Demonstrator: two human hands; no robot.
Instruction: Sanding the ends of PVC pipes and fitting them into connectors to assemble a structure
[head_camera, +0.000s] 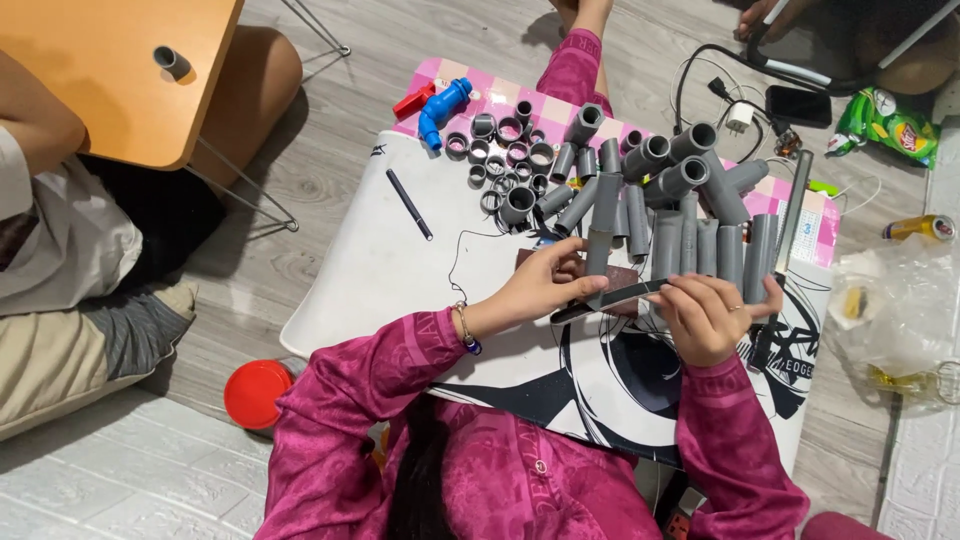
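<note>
My left hand (540, 287) grips a short grey pipe piece (599, 250), held on end over a brown sandpaper-like sheet (622, 277). My right hand (706, 316) pinches one end of a thin dark flat strip (628, 294) that runs left under the pipe toward my left thumb. Both hands hover above a white board with a black drawing (400, 270). Just beyond them lie several grey pipe lengths (700, 245), elbow and tee fittings (670, 160) and a cluster of short grey rings (505, 155).
A blue tap (443, 105), a red part (412, 100) and a black pen (409, 204) lie on the board's left. A long grey rod (792, 210) lies at right, near cables, a phone (797, 105), a snack bag (890, 125) and a can (920, 228). Another person (60, 250) sits left by an orange table (100, 90); a red lid (257, 392) is on the floor.
</note>
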